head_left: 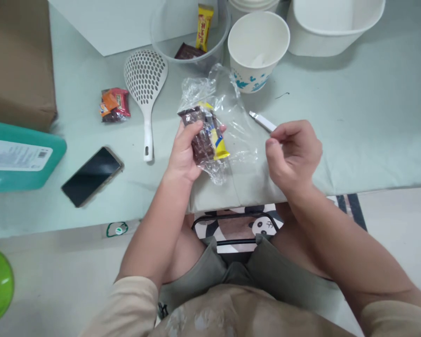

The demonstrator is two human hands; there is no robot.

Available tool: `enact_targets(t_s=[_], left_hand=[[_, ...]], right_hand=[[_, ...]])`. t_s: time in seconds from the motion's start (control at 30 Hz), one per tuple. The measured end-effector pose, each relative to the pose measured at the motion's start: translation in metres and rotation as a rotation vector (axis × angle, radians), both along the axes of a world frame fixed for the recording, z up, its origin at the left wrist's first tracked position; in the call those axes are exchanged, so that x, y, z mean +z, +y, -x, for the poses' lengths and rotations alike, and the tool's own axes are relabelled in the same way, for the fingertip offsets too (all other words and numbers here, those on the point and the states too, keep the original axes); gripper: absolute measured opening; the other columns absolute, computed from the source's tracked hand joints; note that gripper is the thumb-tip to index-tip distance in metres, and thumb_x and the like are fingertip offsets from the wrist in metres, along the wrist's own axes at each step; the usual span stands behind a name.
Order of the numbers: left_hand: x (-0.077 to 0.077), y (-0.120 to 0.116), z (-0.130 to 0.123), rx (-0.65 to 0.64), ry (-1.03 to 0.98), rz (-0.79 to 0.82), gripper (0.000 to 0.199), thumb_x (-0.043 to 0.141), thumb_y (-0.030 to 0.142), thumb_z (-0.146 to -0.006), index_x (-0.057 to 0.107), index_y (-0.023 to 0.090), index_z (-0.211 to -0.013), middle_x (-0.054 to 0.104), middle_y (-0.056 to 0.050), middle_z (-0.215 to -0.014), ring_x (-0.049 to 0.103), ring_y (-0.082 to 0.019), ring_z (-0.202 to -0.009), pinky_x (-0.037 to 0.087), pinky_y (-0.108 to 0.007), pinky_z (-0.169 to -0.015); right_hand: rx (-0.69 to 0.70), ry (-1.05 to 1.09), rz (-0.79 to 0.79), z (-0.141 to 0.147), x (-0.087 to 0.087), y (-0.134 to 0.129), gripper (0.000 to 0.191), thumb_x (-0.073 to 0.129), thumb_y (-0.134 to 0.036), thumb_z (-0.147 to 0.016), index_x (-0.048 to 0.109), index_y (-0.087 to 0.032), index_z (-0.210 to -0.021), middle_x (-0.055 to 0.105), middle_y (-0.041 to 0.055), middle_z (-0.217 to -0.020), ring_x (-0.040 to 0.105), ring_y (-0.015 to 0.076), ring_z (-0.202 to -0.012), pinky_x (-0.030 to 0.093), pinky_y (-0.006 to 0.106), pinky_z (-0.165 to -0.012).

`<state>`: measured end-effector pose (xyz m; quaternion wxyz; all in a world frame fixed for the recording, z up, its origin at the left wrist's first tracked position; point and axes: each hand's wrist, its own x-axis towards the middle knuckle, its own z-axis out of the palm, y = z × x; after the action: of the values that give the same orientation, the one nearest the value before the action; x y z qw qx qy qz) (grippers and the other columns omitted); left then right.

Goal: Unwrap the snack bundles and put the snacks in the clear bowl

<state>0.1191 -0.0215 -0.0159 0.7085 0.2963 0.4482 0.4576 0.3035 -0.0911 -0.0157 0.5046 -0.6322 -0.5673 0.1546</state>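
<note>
My left hand [185,152] is closed around a clear plastic bag [236,119] of snack bars. Inside it are a brown-wrapped bar [202,142] under my thumb and a yellow-and-blue one [218,140] beside it. The bag's loose, crinkled film spreads up and to the right. My right hand [296,152] is curled, its thumb and forefinger at the near end of a slim white utility knife [261,120]. The knife points up and left towards the bag, and my fingers hide its rear end.
A slotted white skimmer [146,79], small wrapped snacks [115,105] and a phone [91,177] lie to the left. Behind stand a clear bowl [215,51] with bars, a paper cup [257,47] and a white tub [326,40]. A green container [21,157] and cardboard box [19,61] flank the left.
</note>
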Motion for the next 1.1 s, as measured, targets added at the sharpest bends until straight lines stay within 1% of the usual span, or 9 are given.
enact_targets(t_s=[0.1,0.2,0.43,0.63,0.77,0.87,0.97,1.03,1.1], left_hand=[[-0.001,-0.007,-0.011,-0.060,-0.004,-0.002,0.048,0.077,0.046,-0.080,0.057,0.030,-0.120,0.077,0.000,-0.107,0.076,-0.026,-0.112,0.062,-0.036,-0.088],[-0.005,-0.011,-0.020,-0.091,-0.033,0.009,0.052,0.076,0.042,-0.081,0.055,0.030,-0.127,0.076,0.002,-0.106,0.077,-0.023,-0.107,0.061,-0.034,-0.091],[-0.007,-0.017,-0.031,-0.138,-0.125,0.054,0.043,0.071,0.039,-0.087,0.056,0.026,-0.125,0.076,-0.002,-0.109,0.074,-0.023,-0.113,0.059,-0.037,-0.098],[-0.004,-0.019,-0.033,-0.172,-0.102,0.076,0.036,0.068,0.043,-0.088,0.060,0.024,-0.117,0.075,-0.005,-0.117,0.072,-0.025,-0.118,0.058,-0.038,-0.101],[-0.004,-0.017,-0.030,-0.253,-0.078,0.066,0.040,0.067,0.049,-0.088,0.059,0.023,-0.117,0.074,-0.008,-0.114,0.073,-0.026,-0.109,0.061,-0.038,-0.091],[-0.008,-0.014,-0.025,-0.186,0.056,-0.074,0.045,0.073,0.055,-0.085,0.057,0.025,-0.115,0.069,-0.006,-0.111,0.071,-0.022,-0.103,0.058,-0.033,-0.084],[-0.014,-0.013,-0.021,0.018,0.390,-0.343,0.053,0.088,0.051,-0.074,0.055,0.027,-0.108,0.061,-0.001,-0.102,0.063,-0.014,-0.090,0.051,-0.026,-0.076],[-0.016,-0.014,-0.019,0.006,0.542,-0.449,0.047,0.089,0.045,-0.073,0.055,0.025,-0.098,0.058,0.001,-0.091,0.056,-0.012,-0.080,0.046,-0.024,-0.069],[-0.015,-0.014,-0.018,-0.095,0.570,-0.446,0.033,0.084,0.040,-0.080,0.056,0.023,-0.087,0.055,0.003,-0.079,0.051,-0.011,-0.069,0.042,-0.025,-0.063]], right_hand=[[0.108,0.057,0.113,0.005,0.000,0.001,0.016,0.061,-0.042,-0.091,0.059,-0.026,-0.088,0.058,0.0007,-0.074,0.054,0.0155,-0.066,0.050,0.033,-0.062],[0.223,0.155,0.252,0.009,-0.005,0.007,0.014,0.064,-0.036,-0.087,0.059,-0.024,-0.093,0.063,-0.0003,-0.079,0.058,0.0142,-0.068,0.051,0.030,-0.061],[0.307,0.277,0.396,0.012,-0.015,0.009,0.026,0.067,-0.035,-0.082,0.053,-0.024,-0.101,0.070,0.0025,-0.100,0.059,0.0129,-0.063,0.052,0.033,-0.062],[0.274,0.246,0.441,0.013,-0.014,0.010,0.032,0.072,-0.039,-0.080,0.056,-0.024,-0.103,0.070,0.0052,-0.096,0.066,0.0250,-0.088,0.057,0.047,-0.082],[0.382,0.431,0.508,0.014,-0.020,0.009,0.022,0.064,-0.040,-0.090,0.055,-0.025,-0.105,0.062,0.0014,-0.080,0.064,0.0219,-0.077,0.058,0.042,-0.071],[0.351,0.487,0.493,0.013,-0.024,0.010,0.023,0.062,-0.041,-0.093,0.054,-0.027,-0.108,0.059,-0.0004,-0.077,0.062,0.0204,-0.072,0.057,0.040,-0.067],[0.222,0.418,0.445,0.013,-0.020,0.011,0.028,0.069,-0.039,-0.087,0.055,-0.026,-0.108,0.064,0.0021,-0.090,0.066,0.0239,-0.088,0.058,0.045,-0.082],[0.180,0.363,0.444,0.014,-0.015,0.011,0.032,0.072,-0.040,-0.083,0.056,-0.025,-0.106,0.067,0.0038,-0.098,0.066,0.0267,-0.095,0.057,0.050,-0.090],[0.185,0.349,0.447,0.016,-0.013,0.011,0.030,0.072,-0.040,-0.083,0.057,-0.025,-0.104,0.068,0.0046,-0.100,0.066,0.0278,-0.095,0.056,0.053,-0.093]])
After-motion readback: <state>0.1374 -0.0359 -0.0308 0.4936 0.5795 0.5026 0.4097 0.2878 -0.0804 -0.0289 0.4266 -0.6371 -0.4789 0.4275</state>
